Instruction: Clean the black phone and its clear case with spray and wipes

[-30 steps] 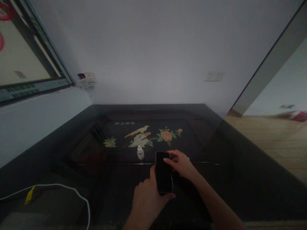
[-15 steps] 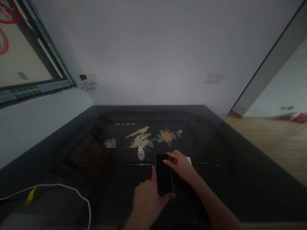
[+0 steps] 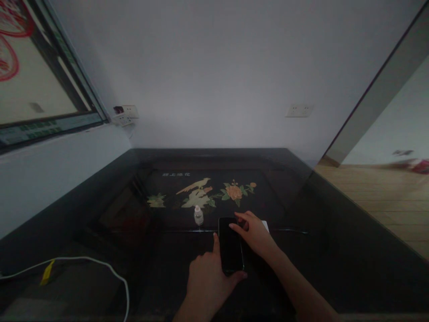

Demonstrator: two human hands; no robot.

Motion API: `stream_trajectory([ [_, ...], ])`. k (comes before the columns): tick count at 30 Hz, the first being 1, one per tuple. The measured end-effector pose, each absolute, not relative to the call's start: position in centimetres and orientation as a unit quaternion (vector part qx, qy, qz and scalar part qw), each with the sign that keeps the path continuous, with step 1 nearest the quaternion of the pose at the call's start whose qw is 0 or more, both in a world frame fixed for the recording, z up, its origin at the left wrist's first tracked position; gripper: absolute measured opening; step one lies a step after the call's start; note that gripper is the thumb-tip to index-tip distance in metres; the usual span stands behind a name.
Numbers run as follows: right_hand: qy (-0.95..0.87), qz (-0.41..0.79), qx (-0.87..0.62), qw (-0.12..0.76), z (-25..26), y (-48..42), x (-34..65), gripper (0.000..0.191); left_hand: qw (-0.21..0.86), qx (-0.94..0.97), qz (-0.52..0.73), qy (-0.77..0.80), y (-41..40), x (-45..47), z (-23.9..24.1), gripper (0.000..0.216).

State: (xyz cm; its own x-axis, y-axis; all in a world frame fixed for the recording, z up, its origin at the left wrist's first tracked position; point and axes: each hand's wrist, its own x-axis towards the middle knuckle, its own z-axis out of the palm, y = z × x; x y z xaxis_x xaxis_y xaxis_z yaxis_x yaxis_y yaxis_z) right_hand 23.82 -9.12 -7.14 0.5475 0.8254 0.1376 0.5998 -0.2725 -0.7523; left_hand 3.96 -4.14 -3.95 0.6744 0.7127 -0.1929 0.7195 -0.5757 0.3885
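Observation:
A black smartphone (image 3: 230, 250) lies on the dark tabletop, its dark screen facing up. My left hand (image 3: 209, 279) holds it from the lower left: the index finger runs along its left side and the thumb lies across its bottom edge. At the upper right corner, my right hand (image 3: 253, 232) grips the phone, thumb tip over the glass and index finger by the top edge. The other right fingers are curled and partly hidden. A small clear bottle with a white cap (image 3: 198, 216) stands just beyond the phone's upper left. Beside the right hand, a white piece (image 3: 266, 225) pokes out, mostly covered.
The glossy black table (image 3: 161, 273) carries a bird-and-flower picture (image 3: 201, 192). A white cable (image 3: 110, 268) with a yellow tag (image 3: 47, 273) curves over its left front. Wall sockets (image 3: 299, 110) sit above the table's back edge, and a window (image 3: 43, 67) is at left.
The whole view has shifted very slightly. Both hands keep nearly the same pose on the smartphone, and the bottle stands in the same place.

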Motion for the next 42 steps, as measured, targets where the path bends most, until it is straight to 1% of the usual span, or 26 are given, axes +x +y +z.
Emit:
stream_trajectory([
  [3, -0.433, 0.152, -0.775, 0.434, -6.7, -9.2, 23.7, 0.038, 0.264, 0.883, 0.012, 0.388, -3.6, 3.5, -4.0, 0.117],
  [5, -0.412, 0.187, -0.766, 0.457, -6.2, -9.3, 23.8, 0.038, 0.303, 0.87, 0.031, 0.388, -2.9, 3.1, -3.6, 0.109],
  [7, -0.401, 0.189, -0.76, 0.475, -5.7, -9.4, 24.2, 0.037, 0.337, 0.854, 0.065, 0.391, -2.1, 2.9, -2.9, 0.084],
  [9, -0.402, 0.141, -0.767, 0.479, -5.2, -9.7, 25.0, 0.036, 0.363, 0.848, 0.112, 0.369, -1.0, 2.9, -1.9, 0.054],
  [10, -0.4, 0.11, -0.775, 0.476, -5.1, -9.9, 25.5, 0.036, 0.368, 0.852, 0.138, 0.345, -0.4, 3.0, -1.2, 0.043],
  [11, -0.396, 0.085, -0.785, 0.468, -5.0, -10.2, 26.1, 0.037, 0.374, 0.857, 0.16, 0.316, 0.3, 3.3, -0.6, 0.038],
  [13, -0.377, 0.061, -0.812, 0.441, -5.2, -10.7, 27.4, 0.039, 0.379, 0.868, 0.19, 0.259, 1.8, 3.9, 0.4, 0.039],
  [15, -0.362, 0.055, -0.838, 0.405, -5.6, -11.3, 28.5, 0.041, 0.356, 0.889, 0.197, 0.209, 2.9, 4.7, 0.7, 0.04],
  [18, -0.356, 0.071, -0.859, 0.361, -6.3, -11.9, 29.7, 0.04, 0.306, 0.923, 0.186, 0.137, 3.8, 5.6, -0.4, 0.042],
  [21, -0.37, 0.095, -0.858, 0.344, -6.6, -12.0, 29.8, 0.037, 0.315, 0.93, 0.165, 0.097, 3.6, 5.8, -2.3, 0.044],
  [26, -0.396, 0.107, -0.845, 0.342, -6.7, -11.5, 29.1, 0.036, 0.348, 0.922, 0.119, 0.122, 3.5, 5.7, -3.4, 0.043],
  [31, -0.386, 0.102, -0.844, 0.359, -6.9, -11.2, 28.8, 0.036, 0.329, 0.921, 0.115, 0.176, 4.1, 5.8, -3.7, 0.044],
  [36, -0.373, 0.102, -0.842, 0.376, -7.0, -11.1, 28.9, 0.036, 0.315, 0.922, 0.116, 0.194, 3.8, 6.1, -4.3, 0.043],
  [42, -0.359, 0.105, -0.842, 0.389, -7.0, -11.0, 28.9, 0.036, 0.299, 0.925, 0.101, 0.213, 3.5, 6.2, -4.0, 0.045],
])
